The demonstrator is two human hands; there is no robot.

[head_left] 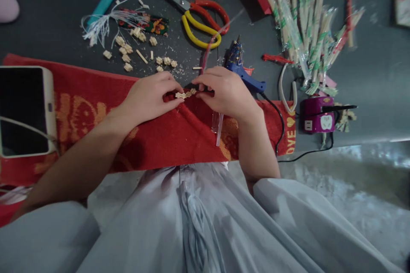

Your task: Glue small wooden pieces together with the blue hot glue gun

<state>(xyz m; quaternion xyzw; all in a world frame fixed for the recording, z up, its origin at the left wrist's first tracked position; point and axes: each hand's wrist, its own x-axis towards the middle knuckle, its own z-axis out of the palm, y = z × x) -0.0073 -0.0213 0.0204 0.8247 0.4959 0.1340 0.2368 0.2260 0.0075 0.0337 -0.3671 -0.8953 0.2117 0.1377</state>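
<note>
A short row of small beige notched pieces (185,94) lies over the red towel (153,140), between my two hands. My left hand (153,94) is closed, with thumb and forefinger at the left end of this row. From the other side comes my right hand (224,87), its thumb and fingertips pinched together just past the row's right end. What the right fingertips hold is mostly hidden. Right beside that hand lies a blue glue gun (245,76), and a clear glue stick (219,130) rests on the towel below it.
Scissors (198,19) with red and yellow handles lie beyond my hands. Loose beige pieces (124,51), white threads (102,25) and a teal tube (104,4) are at the left. Wrapped sticks (304,30) and a purple power block (317,115) stand right. A tablet (24,111) covers the towel's left end.
</note>
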